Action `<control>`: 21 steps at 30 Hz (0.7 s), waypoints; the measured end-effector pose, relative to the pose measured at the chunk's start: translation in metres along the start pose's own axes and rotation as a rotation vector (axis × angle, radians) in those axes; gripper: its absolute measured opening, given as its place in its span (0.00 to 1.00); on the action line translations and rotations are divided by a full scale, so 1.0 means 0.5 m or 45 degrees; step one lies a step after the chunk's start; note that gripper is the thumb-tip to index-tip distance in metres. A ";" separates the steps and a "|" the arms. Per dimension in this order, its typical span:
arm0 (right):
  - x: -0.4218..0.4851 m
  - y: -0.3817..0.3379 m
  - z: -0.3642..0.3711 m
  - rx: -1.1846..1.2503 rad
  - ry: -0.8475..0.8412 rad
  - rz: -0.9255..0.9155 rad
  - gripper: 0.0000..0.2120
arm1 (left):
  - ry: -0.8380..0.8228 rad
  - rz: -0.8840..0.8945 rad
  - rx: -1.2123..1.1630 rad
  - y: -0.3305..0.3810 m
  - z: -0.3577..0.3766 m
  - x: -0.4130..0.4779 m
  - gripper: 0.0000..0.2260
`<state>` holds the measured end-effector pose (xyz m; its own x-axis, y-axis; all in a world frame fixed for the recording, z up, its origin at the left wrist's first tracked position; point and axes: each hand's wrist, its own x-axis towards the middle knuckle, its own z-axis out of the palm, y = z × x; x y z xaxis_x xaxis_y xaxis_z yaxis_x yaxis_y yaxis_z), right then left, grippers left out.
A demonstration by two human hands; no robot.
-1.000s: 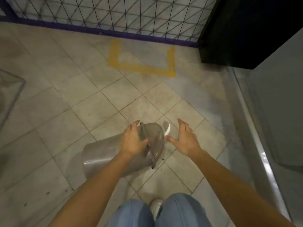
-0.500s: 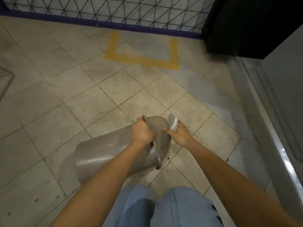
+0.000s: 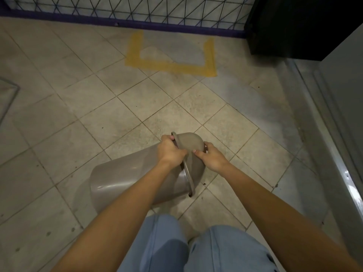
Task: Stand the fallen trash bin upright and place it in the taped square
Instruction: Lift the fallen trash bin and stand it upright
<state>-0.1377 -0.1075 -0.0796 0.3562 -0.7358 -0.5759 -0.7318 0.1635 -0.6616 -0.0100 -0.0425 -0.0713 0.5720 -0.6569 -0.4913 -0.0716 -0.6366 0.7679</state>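
Head camera view, looking down past a person's bare forearms and light blue trousers (image 3: 196, 250) to a floor (image 3: 82, 107) of pale square tiles. A grey plastic trash bin (image 3: 135, 171) lies on its side on the tiles just in front of the knees, its closed base pointing left and its domed lid (image 3: 190, 143) pointing up and to the right. The left hand (image 3: 171, 151) has a tight grip on the rim where lid meets body, fingers curled over the top edge. The right hand (image 3: 211, 156) presses against the lid from the right, thumb on the dome and fingers wrapped behind it, so both hands hold the bin's top end. Farther ahead, well apart from the bin, yellow tape (image 3: 172, 64) marks three sides of a square (image 3: 172, 53) on the floor, open toward a wire mesh fence (image 3: 137, 10) with a purple bottom rail. A black cabinet (image 3: 298, 26) stands at the upper right, beside a grey metal panel (image 3: 345, 99).
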 end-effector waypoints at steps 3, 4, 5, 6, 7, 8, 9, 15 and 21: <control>-0.006 0.002 0.002 0.003 0.004 -0.011 0.32 | 0.010 -0.008 -0.015 -0.001 0.003 -0.004 0.24; -0.007 0.002 0.002 -0.003 0.002 -0.019 0.32 | 0.011 -0.011 -0.028 -0.002 0.003 -0.005 0.24; -0.010 0.004 0.001 -0.005 -0.005 -0.025 0.32 | 0.012 -0.016 -0.050 -0.002 0.001 -0.007 0.24; -0.013 0.005 0.000 0.003 -0.014 -0.028 0.32 | 0.015 -0.021 -0.074 -0.002 -0.002 -0.009 0.25; -0.017 0.007 -0.001 0.019 -0.021 -0.034 0.31 | 0.024 -0.024 -0.091 -0.001 -0.008 -0.011 0.25; -0.021 0.007 -0.003 0.033 -0.021 -0.045 0.30 | 0.035 -0.023 -0.101 0.001 -0.017 -0.014 0.25; -0.026 0.006 -0.005 0.034 -0.009 -0.064 0.28 | 0.044 -0.022 -0.114 0.004 -0.026 -0.016 0.25; -0.044 -0.040 -0.034 0.060 0.172 -0.243 0.21 | 0.106 -0.011 -0.370 0.054 -0.097 -0.035 0.27; -0.052 -0.071 -0.071 0.110 0.407 -0.231 0.24 | 0.054 0.003 -0.651 0.090 -0.138 -0.055 0.29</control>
<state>-0.1413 -0.1176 -0.0240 0.2666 -0.9235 -0.2759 -0.6168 0.0565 -0.7851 0.0272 -0.0251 0.0053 0.6059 -0.6343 -0.4801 0.3297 -0.3491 0.8772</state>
